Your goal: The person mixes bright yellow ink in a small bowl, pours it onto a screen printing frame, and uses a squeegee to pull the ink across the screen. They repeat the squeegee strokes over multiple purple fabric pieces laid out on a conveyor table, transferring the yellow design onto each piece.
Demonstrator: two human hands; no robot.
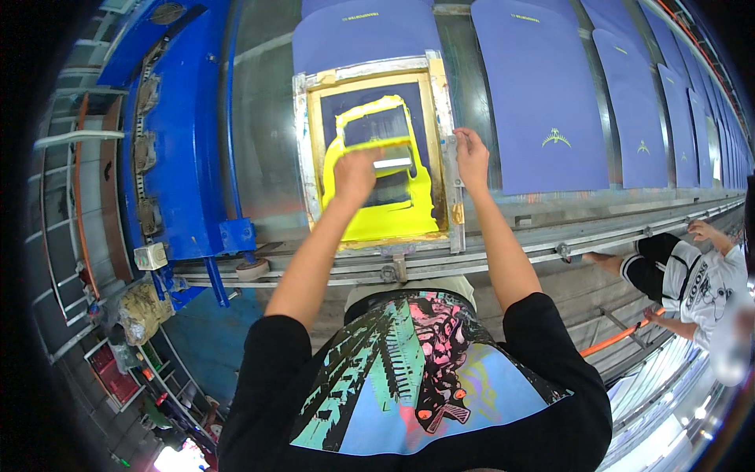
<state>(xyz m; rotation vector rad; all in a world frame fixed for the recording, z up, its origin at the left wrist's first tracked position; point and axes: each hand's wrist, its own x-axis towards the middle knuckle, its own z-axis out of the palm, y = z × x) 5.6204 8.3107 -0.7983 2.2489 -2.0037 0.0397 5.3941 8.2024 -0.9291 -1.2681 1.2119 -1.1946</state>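
A screen printing frame [442,102] with pale, paint-smeared edges lies flat in front of me, over a purple-blue fabric panel [366,39]. Bright yellow ink [385,224] covers much of its mesh and is thickest along the near end. My left hand [355,175] is closed around a squeegee [393,163], whose yellow-coated edge lies across the mesh. My right hand [472,157] is at the right side of the frame by a metal bar [456,204], its fingers bent inward; whether they grip the bar is hard to make out.
More purple-blue panels [543,94] with small yellow prints line the long table to the right. A metal rail [519,256] runs along its near edge. Blue machinery [189,141] stands at left. Another person [692,275] is beside the table at far right.
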